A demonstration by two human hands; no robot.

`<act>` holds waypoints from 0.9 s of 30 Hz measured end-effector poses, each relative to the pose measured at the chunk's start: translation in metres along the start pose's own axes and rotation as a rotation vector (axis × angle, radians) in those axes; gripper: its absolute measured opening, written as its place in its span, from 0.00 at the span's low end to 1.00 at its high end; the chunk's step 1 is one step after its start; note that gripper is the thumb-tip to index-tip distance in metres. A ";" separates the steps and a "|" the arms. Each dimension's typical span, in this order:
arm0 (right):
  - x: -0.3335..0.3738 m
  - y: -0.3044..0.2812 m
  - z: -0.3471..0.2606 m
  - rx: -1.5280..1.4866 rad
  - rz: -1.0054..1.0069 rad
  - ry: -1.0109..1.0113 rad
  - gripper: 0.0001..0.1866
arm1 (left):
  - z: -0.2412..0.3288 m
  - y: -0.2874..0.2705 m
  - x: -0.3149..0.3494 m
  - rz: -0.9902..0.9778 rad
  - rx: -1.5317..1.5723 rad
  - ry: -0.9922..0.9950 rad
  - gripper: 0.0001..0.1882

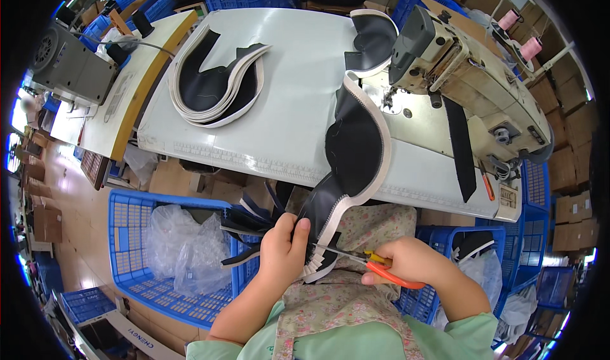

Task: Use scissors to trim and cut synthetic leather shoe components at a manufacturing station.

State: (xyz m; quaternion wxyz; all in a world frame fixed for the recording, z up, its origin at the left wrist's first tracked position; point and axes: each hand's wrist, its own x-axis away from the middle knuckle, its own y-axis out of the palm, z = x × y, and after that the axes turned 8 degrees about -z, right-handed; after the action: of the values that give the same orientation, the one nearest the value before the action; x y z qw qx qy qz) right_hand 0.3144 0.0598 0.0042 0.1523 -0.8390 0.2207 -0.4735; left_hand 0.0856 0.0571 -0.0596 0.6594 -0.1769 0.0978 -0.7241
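Note:
My left hand (283,251) is closed on a long black panel (356,141) edged with cream tape, pinching its near end above my lap. The panel runs from there up over the table edge to the sewing machine (467,74). In my right hand (413,261) is a pair of scissors (389,273) with orange and yellow handles. The blades point left and lie at the panel's cream edge, close to my left fingers; whether they touch the tape I cannot tell. Dark strips (244,223) stick out to the left of my left hand.
A stack of curved black panels (216,87) with cream edges rests on the white table (289,93). At the table's right lie a black strip (459,147) and an orange-handled tool (488,187). Blue baskets hold plastic bags (187,252). A second machine (73,61) stands left.

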 end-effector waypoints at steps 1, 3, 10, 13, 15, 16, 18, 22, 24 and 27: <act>0.001 -0.001 0.000 0.001 0.003 0.002 0.31 | -0.001 0.000 0.000 -0.003 -0.017 0.010 0.13; 0.005 -0.003 0.001 -0.045 -0.073 0.074 0.30 | 0.000 -0.002 0.001 0.006 -0.027 0.010 0.13; 0.025 -0.056 0.010 -0.145 0.377 -0.222 0.24 | -0.012 -0.022 0.026 0.010 0.065 -0.078 0.11; -0.027 -0.076 -0.024 -0.018 0.916 -0.178 0.21 | -0.014 -0.031 0.046 0.020 0.081 -0.093 0.12; -0.067 -0.097 -0.026 -0.037 1.039 -0.142 0.21 | -0.010 -0.036 0.055 0.013 0.079 -0.107 0.12; -0.084 -0.110 -0.029 -0.067 1.001 -0.110 0.20 | -0.010 -0.037 0.059 0.020 0.069 -0.115 0.12; -0.117 -0.127 -0.033 -0.099 0.956 -0.102 0.18 | -0.010 -0.043 0.069 0.052 0.062 -0.149 0.13; -0.152 -0.128 -0.035 -0.375 0.871 -0.256 0.12 | -0.019 -0.052 0.079 0.029 0.217 -0.075 0.21; -0.160 -0.115 -0.030 -0.529 0.967 -0.441 0.11 | -0.028 -0.056 0.082 -0.025 0.207 -0.049 0.22; -0.130 -0.067 -0.052 -0.427 1.004 -0.485 0.12 | -0.032 -0.056 0.079 -0.085 0.217 -0.020 0.23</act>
State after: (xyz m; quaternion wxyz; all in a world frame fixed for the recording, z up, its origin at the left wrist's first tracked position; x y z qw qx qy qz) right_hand 0.2259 0.1816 -0.0335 0.2314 -0.7284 0.6395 -0.0838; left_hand 0.0167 -0.0178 -0.0578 0.6445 -0.1157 0.0046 -0.7558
